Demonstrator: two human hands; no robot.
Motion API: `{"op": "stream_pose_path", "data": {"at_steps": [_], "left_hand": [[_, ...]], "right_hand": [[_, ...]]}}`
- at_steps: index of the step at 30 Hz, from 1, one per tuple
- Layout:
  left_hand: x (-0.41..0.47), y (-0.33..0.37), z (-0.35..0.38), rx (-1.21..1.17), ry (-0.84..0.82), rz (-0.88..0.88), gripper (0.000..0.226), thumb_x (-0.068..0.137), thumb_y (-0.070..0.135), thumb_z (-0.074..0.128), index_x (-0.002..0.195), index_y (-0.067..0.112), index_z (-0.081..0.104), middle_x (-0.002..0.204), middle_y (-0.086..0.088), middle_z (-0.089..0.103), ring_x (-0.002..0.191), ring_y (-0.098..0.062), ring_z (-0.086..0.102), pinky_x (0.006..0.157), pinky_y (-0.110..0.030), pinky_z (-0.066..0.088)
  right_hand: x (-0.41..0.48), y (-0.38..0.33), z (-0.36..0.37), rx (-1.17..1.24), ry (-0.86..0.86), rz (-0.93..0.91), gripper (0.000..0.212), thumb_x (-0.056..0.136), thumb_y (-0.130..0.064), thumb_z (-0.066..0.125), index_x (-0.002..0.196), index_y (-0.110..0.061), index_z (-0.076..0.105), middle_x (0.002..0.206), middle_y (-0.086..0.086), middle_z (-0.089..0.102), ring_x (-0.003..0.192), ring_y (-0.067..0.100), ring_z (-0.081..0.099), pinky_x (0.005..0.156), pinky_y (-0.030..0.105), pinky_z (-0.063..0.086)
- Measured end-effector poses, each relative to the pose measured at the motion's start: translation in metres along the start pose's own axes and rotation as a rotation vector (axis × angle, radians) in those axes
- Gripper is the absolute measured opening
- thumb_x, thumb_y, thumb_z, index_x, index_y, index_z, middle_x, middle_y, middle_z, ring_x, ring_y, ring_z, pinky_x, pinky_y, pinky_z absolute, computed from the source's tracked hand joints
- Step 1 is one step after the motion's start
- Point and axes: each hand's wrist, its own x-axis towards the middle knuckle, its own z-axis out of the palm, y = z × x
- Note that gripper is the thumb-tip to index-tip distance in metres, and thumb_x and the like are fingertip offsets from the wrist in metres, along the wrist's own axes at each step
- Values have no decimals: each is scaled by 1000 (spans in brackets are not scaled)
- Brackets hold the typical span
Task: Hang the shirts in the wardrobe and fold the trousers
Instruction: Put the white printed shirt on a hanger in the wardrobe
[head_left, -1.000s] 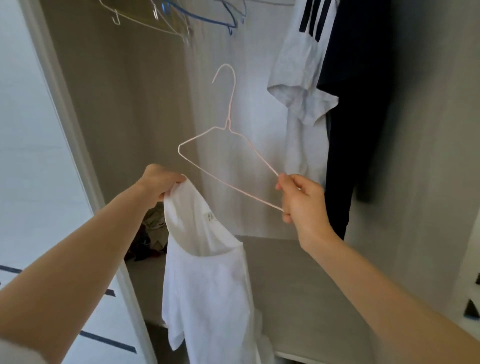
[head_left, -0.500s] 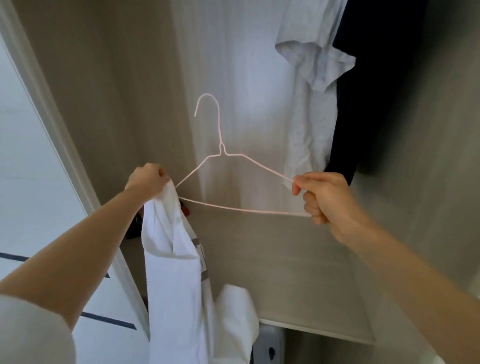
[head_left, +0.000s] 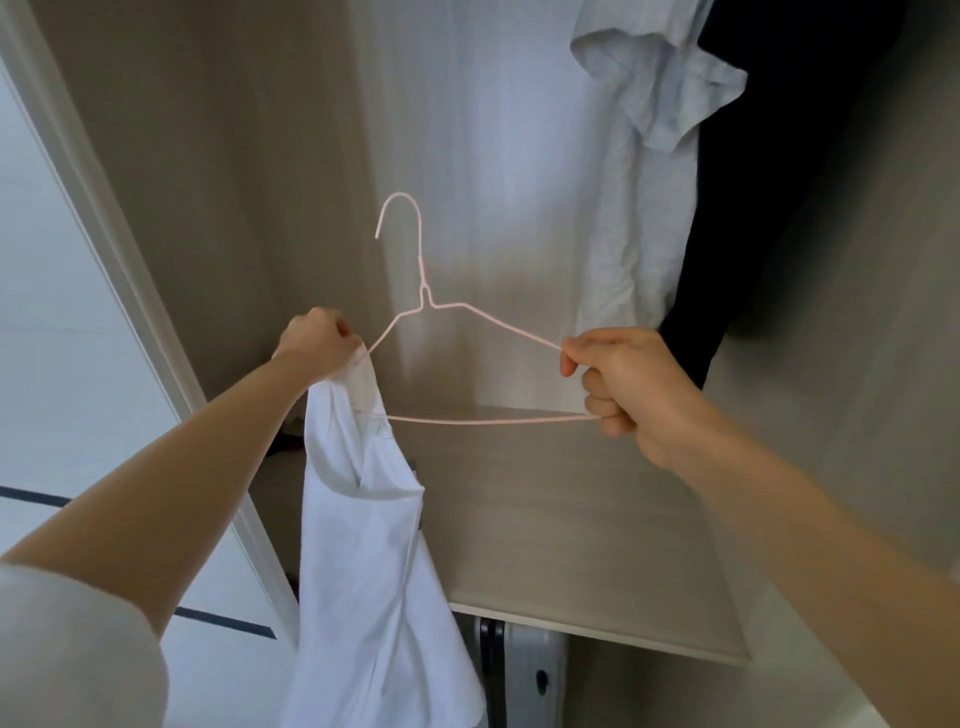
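The pink wire hanger (head_left: 467, 358), pinched in the right hand (head_left: 628, 387), has now slipped its far end into the white shirt (head_left: 363, 545) clutched by the left hand (head_left: 317, 345), starting the hanging.

Two bare hands: left hand (head_left: 318, 340), right hand (head_left: 631, 384) | one pink wire hanger (head_left: 457, 364) held between them | one white shirt (head_left: 363, 545) below the left | two hung garments above the right: pale shirt (head_left: 644, 171), dark garment (head_left: 769, 182) | one shelf (head_left: 571, 519) beneath both.
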Motion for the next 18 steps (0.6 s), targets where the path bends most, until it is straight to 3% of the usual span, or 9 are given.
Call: {"op": "stream_pose_path", "data": {"at_steps": [3, 5, 8, 10, 14, 18], "left_hand": [[-6, 21, 1, -143, -22, 62, 13, 93, 22, 62, 93, 11, 69, 88, -8, 63, 89, -27, 57, 75, -30, 48], [-14, 34, -3, -285, -7, 80, 11, 92, 21, 67, 89, 11, 70, 78, -5, 60, 75, -22, 55, 64, -25, 43], [-33, 51, -20, -669, -88, 59, 10, 92, 16, 67, 87, 7, 71, 69, -4, 59, 58, -14, 56, 49, -20, 45], [-48, 62, -33, -870, -188, 82, 14, 95, 13, 62, 90, 3, 71, 73, -6, 66, 58, -11, 63, 54, -21, 53], [-68, 76, -53, -846, -266, 192, 23, 99, 11, 50, 99, 5, 72, 93, -8, 76, 83, -18, 73, 75, -27, 60], [-78, 68, -66, -655, -262, 348, 27, 100, 5, 48, 101, 20, 70, 86, -1, 76, 77, -15, 72, 65, -22, 58]], "right_hand": [[5, 12, 9, 27, -8, 29, 30, 97, -14, 50, 67, -13, 53, 41, -8, 22, 35, 9, 18, 40, 16, 14], [7, 21, 11, 71, -13, 29, 31, 97, -14, 50, 66, -13, 52, 40, -8, 22, 34, 9, 17, 39, 15, 15], [8, 37, 10, 203, -36, 28, 34, 98, -13, 49, 63, -14, 49, 41, -6, 19, 36, 10, 14, 41, 15, 13], [6, 44, 8, 294, -67, 21, 35, 97, -12, 49, 62, -14, 47, 42, -5, 19, 38, 10, 13, 41, 16, 12], [9, 45, 6, 406, -97, 9, 35, 97, -14, 50, 62, -14, 46, 40, -7, 18, 36, 8, 13, 40, 15, 11], [13, 45, -2, 452, -105, 11, 37, 95, -16, 50, 59, -14, 46, 40, -7, 19, 37, 8, 13, 39, 16, 11]]}}
